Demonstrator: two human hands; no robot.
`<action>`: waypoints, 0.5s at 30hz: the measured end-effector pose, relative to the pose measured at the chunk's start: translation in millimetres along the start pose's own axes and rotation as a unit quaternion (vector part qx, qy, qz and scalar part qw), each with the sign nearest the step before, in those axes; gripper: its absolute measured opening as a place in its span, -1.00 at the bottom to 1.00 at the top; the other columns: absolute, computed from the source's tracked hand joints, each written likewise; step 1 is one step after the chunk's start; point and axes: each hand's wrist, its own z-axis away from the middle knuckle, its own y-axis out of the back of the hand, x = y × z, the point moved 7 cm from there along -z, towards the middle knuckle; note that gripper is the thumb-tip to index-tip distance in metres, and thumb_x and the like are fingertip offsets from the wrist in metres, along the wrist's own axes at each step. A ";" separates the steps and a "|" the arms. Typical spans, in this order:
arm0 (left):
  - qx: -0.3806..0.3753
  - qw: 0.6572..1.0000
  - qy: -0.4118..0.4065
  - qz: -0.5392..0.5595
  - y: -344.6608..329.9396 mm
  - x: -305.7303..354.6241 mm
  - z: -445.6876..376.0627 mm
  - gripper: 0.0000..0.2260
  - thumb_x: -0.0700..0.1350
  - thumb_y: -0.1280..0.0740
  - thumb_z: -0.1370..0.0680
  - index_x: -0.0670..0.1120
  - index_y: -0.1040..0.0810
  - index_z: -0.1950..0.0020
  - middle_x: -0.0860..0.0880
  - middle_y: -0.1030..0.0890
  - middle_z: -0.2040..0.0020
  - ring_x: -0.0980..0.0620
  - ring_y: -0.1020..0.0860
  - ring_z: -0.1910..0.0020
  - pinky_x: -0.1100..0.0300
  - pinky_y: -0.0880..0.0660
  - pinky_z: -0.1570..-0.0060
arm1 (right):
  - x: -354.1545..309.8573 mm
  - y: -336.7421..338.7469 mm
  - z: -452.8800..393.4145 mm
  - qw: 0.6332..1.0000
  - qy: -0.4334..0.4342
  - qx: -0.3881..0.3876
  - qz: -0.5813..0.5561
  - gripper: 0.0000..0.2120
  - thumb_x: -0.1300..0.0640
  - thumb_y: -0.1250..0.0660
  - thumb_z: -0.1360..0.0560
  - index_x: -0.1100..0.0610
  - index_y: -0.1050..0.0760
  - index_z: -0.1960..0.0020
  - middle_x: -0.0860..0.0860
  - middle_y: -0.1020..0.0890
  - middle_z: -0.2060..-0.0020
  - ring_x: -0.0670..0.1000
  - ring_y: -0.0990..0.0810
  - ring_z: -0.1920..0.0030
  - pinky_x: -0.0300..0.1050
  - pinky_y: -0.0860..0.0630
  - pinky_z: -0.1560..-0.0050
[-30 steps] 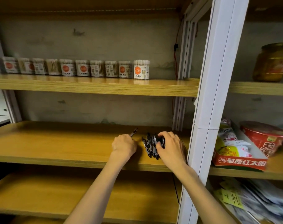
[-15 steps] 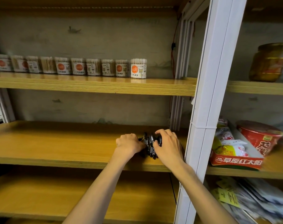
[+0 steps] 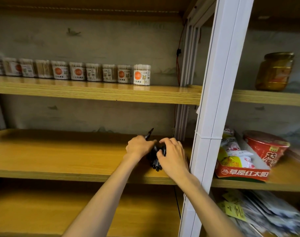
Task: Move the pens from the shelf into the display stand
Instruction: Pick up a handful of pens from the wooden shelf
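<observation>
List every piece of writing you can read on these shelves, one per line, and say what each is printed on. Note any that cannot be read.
"草原红太阳": front of the red carton on the right shelf.
Large white characters on the red noodle cup: partly hidden, unreadable.
Labels on the cotton swab boxes: too small and blurred.
Jar label: blurred.
Yellow tags below: blurred.
Pens: no visible text.
</observation>
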 end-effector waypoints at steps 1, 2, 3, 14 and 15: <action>-0.010 1.000 0.004 -0.016 -3.3 -0.1 -1.6 -0.51 0.37 -0.34 -0.48 -0.06 -0.55 -0.04 -0.01 -0.58 0.11 -0.06 -0.57 0.06 0.14 -0.42 0.21 | 0.3 -0.2 -0.2 1.000 0.000 -0.001 0.001 -0.67 0.08 -0.32 -0.60 -0.02 -0.45 -0.36 -0.05 -0.48 -0.28 -0.04 -0.40 -0.32 -0.09 -0.41 -0.33; -0.021 0.999 0.009 -0.029 -6.2 -0.6 -3.2 -0.48 0.39 -0.36 -0.45 -0.05 -0.55 -0.03 0.00 -0.57 0.13 -0.04 -0.57 0.08 0.14 -0.42 0.22 | 0.5 -0.5 -0.2 1.000 0.002 -0.001 0.004 -0.67 0.07 -0.32 -0.60 -0.02 -0.45 -0.36 -0.05 -0.48 -0.28 -0.04 -0.40 -0.32 -0.10 -0.40 -0.32; -0.033 0.999 0.014 -0.041 -9.1 -1.2 -4.9 -0.45 0.41 -0.37 -0.43 -0.05 -0.56 -0.06 -0.01 -0.58 0.10 -0.04 -0.56 0.07 0.14 -0.43 0.18 | 0.3 -0.8 -0.2 1.000 0.003 -0.001 0.005 -0.67 0.07 -0.32 -0.60 -0.02 -0.45 -0.36 -0.05 -0.48 -0.28 -0.04 -0.40 -0.31 -0.11 -0.40 -0.31; -0.013 0.993 0.028 -0.113 -2.8 -19.7 -12.4 -0.57 0.26 -0.31 -0.57 -0.06 -0.55 -0.21 -0.07 -0.61 -0.09 -0.10 -0.59 -0.13 0.07 -0.50 -0.07 | 0.8 -0.8 0.8 1.000 0.012 -0.002 0.013 -0.65 0.07 -0.32 -0.61 -0.02 -0.44 -0.38 -0.05 -0.48 -0.30 -0.06 -0.39 -0.32 -0.13 -0.40 -0.30; -0.016 0.992 0.022 -0.123 -1.9 -19.6 -12.2 -0.60 0.23 -0.32 -0.57 -0.05 -0.54 -0.21 -0.07 -0.60 -0.08 -0.10 -0.58 -0.13 0.07 -0.50 -0.08 | 0.9 -1.7 1.2 1.000 0.013 -0.004 0.014 -0.65 0.07 -0.32 -0.61 -0.02 -0.44 -0.38 -0.05 -0.48 -0.30 -0.06 -0.39 -0.33 -0.12 -0.40 -0.31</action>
